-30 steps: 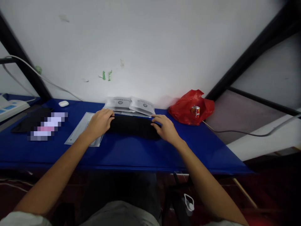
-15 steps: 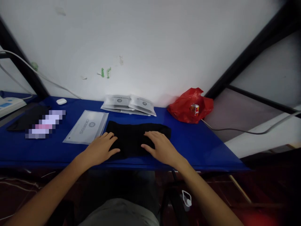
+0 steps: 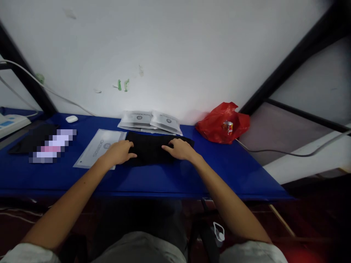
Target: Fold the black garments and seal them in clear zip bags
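Observation:
A folded black cloth point(image 3: 149, 149) lies on the blue table, its front edge back from the table's near edge. My left hand point(image 3: 120, 150) rests on its left end, fingers on the fabric and thumb spread apart from them. On the right part of the cloth is my right hand point(image 3: 180, 149), palm down with thumb and fingers apart. Both hands press on the cloth from above; neither is closed round it. Beside my left hand is a frosted zip bag point(image 3: 95, 148) with dark printing, partly covered by that hand and wrist.
Several packed frosted bags point(image 3: 149, 122) lie against the wall behind the cloth. A red plastic bag point(image 3: 219, 126) stands at back right. At left are a phone with a blurred screen point(image 3: 53, 146), a white case point(image 3: 71, 119) and a white power strip point(image 3: 12, 123).
Both hands and the black cloth have moved away from me, toward the wall and the packed bags. My left hand now overlaps more of the flat frosted bag.

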Tool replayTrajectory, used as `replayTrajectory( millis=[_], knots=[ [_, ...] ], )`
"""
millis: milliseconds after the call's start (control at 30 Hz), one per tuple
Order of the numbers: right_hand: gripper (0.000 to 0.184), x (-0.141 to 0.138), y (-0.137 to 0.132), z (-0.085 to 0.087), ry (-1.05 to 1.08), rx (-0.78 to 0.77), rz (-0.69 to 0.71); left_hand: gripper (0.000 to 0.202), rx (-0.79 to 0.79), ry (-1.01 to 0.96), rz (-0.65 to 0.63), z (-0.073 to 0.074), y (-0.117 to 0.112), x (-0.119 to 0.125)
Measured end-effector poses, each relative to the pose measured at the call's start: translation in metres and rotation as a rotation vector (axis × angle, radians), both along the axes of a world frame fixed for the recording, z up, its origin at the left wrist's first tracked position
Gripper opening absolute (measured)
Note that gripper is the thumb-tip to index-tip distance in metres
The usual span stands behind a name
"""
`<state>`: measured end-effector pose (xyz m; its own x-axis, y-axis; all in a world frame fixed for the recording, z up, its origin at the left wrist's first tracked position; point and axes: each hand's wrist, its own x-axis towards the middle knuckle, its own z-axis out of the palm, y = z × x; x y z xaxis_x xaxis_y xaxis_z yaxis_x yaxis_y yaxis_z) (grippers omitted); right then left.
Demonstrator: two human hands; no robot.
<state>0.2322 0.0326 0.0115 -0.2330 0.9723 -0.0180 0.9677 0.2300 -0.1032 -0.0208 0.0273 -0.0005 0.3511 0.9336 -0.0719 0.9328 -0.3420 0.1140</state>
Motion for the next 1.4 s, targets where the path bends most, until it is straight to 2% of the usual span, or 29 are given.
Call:
replayTrajectory(
  millis=[100,167,267,333,400,467,533,567,600,667,733,800,900,1033,1200,1400],
  knots=[
    [0.016,0.001,0.008,-0.004,0.022,-0.028,0.038,0.035,-0.078,-0.075,0.052,0.000,0.005,-0.004],
    [0.005,0.001,0.012,-0.007,0.066,-0.015,0.069,0.030,-0.077,-0.113,0.040,0.000,0.007,-0.004],
    [0.005,0.001,0.013,-0.007,0.146,0.017,0.128,0.027,-0.001,-0.172,0.014,0.004,0.004,-0.003],
    [0.006,0.004,0.006,-0.003,0.298,0.028,0.183,0.025,0.049,-0.230,0.013,0.011,-0.004,-0.006],
    [0.012,0.012,-0.009,0.007,0.506,-0.033,0.241,0.024,0.053,-0.332,-0.010,0.023,-0.016,-0.013],
    [0.021,0.024,-0.030,0.019,0.669,-0.190,0.298,0.027,-0.026,-0.470,-0.090,0.036,-0.030,-0.023],
    [0.027,0.034,-0.050,0.030,0.766,-0.345,0.368,0.030,-0.226,-0.565,-0.172,0.046,-0.041,-0.032],
    [0.027,0.038,-0.058,0.034,0.797,-0.377,0.377,0.031,-0.300,-0.595,-0.197,0.048,-0.045,-0.034],
    [0.026,0.040,-0.063,0.035,0.810,-0.347,0.360,0.034,-0.340,-0.610,-0.204,0.047,-0.046,-0.033],
    [0.026,0.039,-0.065,0.030,0.754,-0.145,0.266,0.040,-0.277,-0.592,-0.175,0.039,-0.044,-0.025],
    [0.027,0.035,-0.057,0.015,0.578,0.116,0.136,0.049,-0.119,-0.492,-0.109,0.021,-0.036,-0.009],
    [0.037,0.032,-0.043,-0.004,0.344,0.221,0.042,0.061,-0.014,-0.324,-0.089,0.001,-0.025,0.006],
    [0.054,0.033,-0.021,-0.033,0.133,0.128,-0.050,0.070,-0.030,-0.116,-0.026,-0.025,-0.005,0.019],
    [0.058,0.045,-0.001,-0.057,0.129,0.082,-0.062,0.074,-0.037,-0.104,-0.001,-0.043,0.016,0.015],
    [0.057,0.052,0.006,-0.069,0.183,0.134,-0.064,0.072,0.012,-0.160,0.006,-0.050,0.020,0.010],
    [0.055,0.052,0.007,-0.070,0.212,0.141,-0.062,0.072,0.018,-0.170,0.020,-0.050,0.016,0.012]
  ],
)
